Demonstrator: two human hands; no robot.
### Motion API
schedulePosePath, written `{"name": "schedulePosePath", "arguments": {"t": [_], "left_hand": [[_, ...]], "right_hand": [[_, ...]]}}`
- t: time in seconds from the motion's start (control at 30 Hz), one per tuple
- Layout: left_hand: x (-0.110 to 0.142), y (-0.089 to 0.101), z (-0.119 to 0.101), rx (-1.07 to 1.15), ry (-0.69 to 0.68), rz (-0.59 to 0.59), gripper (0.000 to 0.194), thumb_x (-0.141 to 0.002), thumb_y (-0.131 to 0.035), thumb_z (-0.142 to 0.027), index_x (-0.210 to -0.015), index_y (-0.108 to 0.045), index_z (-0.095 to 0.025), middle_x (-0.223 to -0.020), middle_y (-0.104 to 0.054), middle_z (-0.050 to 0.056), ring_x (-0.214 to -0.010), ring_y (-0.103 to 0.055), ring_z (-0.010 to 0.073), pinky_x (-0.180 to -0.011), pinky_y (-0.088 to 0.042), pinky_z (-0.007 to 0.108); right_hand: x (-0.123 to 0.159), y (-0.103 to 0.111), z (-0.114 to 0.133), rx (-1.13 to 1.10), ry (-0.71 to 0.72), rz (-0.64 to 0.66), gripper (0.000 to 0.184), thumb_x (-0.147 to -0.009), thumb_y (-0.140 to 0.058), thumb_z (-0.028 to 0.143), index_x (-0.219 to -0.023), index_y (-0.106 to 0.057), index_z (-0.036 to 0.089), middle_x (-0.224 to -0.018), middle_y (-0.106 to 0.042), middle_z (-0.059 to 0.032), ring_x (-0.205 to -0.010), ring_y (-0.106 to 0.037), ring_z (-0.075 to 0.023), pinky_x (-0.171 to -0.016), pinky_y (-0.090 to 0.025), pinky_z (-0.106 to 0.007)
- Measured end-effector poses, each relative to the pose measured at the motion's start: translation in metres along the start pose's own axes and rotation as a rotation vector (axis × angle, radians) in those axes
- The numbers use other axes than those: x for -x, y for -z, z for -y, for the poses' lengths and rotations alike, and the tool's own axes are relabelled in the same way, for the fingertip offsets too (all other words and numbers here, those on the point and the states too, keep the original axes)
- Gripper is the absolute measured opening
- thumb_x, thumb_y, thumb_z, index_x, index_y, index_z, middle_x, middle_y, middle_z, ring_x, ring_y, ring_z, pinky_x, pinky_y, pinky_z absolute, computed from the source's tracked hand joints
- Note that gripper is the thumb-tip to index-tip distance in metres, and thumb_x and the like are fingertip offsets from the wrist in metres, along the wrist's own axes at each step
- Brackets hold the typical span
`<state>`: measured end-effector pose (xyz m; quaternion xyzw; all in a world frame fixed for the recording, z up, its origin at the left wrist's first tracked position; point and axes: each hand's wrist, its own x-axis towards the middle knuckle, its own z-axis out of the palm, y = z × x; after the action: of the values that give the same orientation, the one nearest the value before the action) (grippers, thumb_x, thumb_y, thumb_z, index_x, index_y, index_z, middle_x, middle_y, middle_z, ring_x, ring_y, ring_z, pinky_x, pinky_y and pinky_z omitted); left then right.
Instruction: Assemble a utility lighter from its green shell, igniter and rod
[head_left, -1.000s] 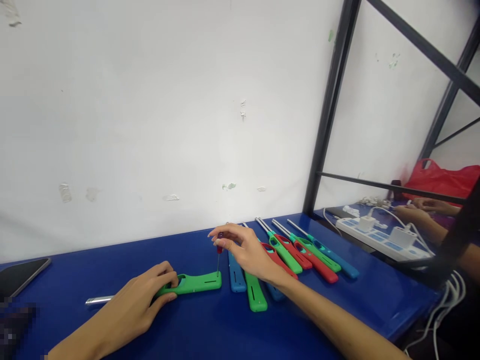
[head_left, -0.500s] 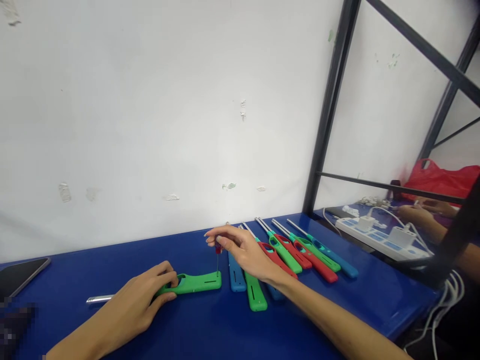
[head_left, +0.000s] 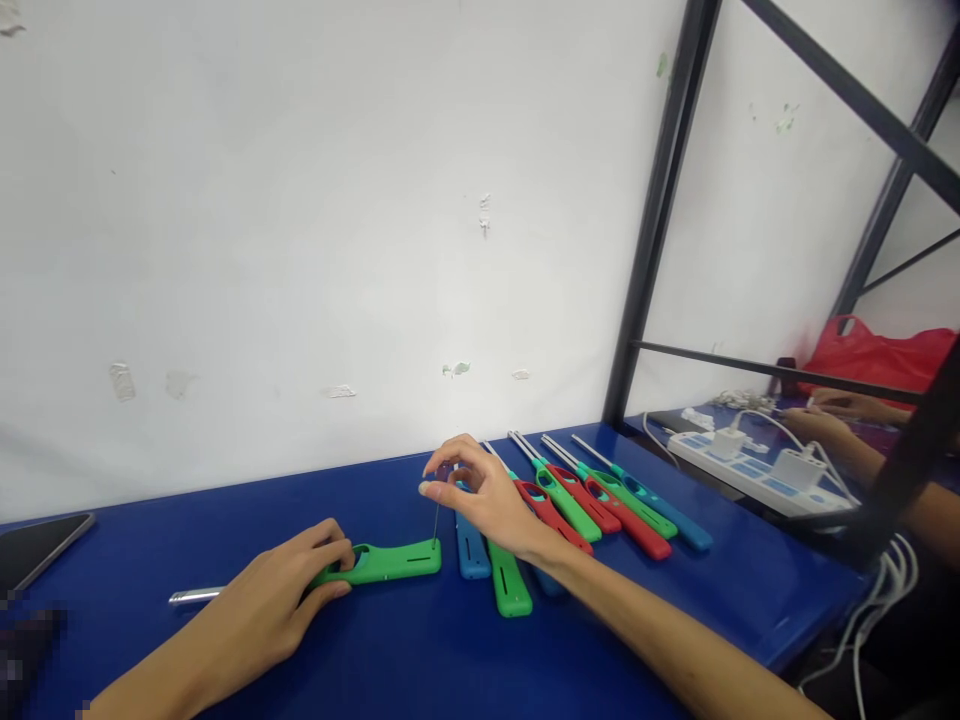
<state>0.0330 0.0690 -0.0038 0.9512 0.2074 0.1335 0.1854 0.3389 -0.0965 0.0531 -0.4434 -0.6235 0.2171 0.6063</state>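
Note:
A green long-nosed lighter (head_left: pixel 386 563) lies across the blue table (head_left: pixel 390 650), its metal tube (head_left: pixel 196 597) pointing left. My left hand (head_left: pixel 274 605) presses down on its handle near the trigger opening. My right hand (head_left: pixel 484 500) pinches a small screwdriver (head_left: pixel 436 520) upright, its thin shaft standing on the right end of the green body. The screwdriver's red handle is mostly hidden by my fingers.
A row of several green, red and blue lighters (head_left: pixel 592 500) lies right of my hand. A phone (head_left: pixel 37 548) sits at the far left. Behind a black frame post (head_left: pixel 645 250), another person's hands (head_left: pixel 832 420) work near a white power strip (head_left: pixel 757 470) and red bag (head_left: pixel 885 355).
My right hand's fingers have turned around the screwdriver's handle while its tip stays on the green lighter. The left hand has not moved.

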Motion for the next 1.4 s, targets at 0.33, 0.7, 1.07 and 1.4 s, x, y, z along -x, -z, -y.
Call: {"name": "schedulePosePath", "arguments": {"t": [0.33,0.7,1.07,1.4], "left_hand": [[0.000,-0.002,0.001,-0.013,0.004,-0.002,0.032,-0.127,-0.070,-0.053,-0.119,-0.077,-0.022,-0.126,-0.080,0.005,-0.101,-0.075,0.0198,-0.098,-0.067,0.041],[-0.001,-0.014,0.015,-0.044,-0.007,-0.037,0.030,-0.125,-0.073,-0.051,-0.118,-0.076,-0.022,-0.125,-0.080,0.004,-0.101,-0.075,0.0195,-0.096,-0.068,0.040],[-0.002,-0.017,0.019,-0.050,-0.028,-0.054,0.030,-0.126,-0.072,-0.052,-0.120,-0.077,-0.022,-0.125,-0.080,0.005,-0.102,-0.076,0.0197,-0.095,-0.068,0.040],[-0.003,-0.018,0.019,-0.065,-0.030,-0.052,0.029,-0.126,-0.073,-0.050,-0.119,-0.077,-0.022,-0.125,-0.080,0.004,-0.102,-0.076,0.0196,-0.096,-0.069,0.040]], "right_hand": [[0.002,-0.003,0.001,0.003,0.005,0.026,0.026,-0.109,-0.098,0.054,-0.117,-0.088,0.031,-0.129,-0.085,-0.0065,-0.119,-0.082,-0.0271,-0.105,-0.066,-0.044],[0.002,0.000,0.002,0.030,0.002,0.015,0.030,-0.110,-0.096,0.058,-0.113,-0.082,0.032,-0.126,-0.081,-0.0054,-0.118,-0.079,-0.0273,-0.108,-0.067,-0.046],[0.000,-0.001,0.001,-0.022,-0.023,0.021,0.037,-0.102,-0.104,0.057,-0.109,-0.079,0.031,-0.122,-0.081,-0.0042,-0.115,-0.081,-0.0266,-0.110,-0.068,-0.047],[0.002,0.000,0.002,0.021,-0.014,0.059,0.027,-0.109,-0.098,0.052,-0.123,-0.084,0.033,-0.129,-0.082,-0.0055,-0.119,-0.081,-0.0277,-0.114,-0.069,-0.051]]}}
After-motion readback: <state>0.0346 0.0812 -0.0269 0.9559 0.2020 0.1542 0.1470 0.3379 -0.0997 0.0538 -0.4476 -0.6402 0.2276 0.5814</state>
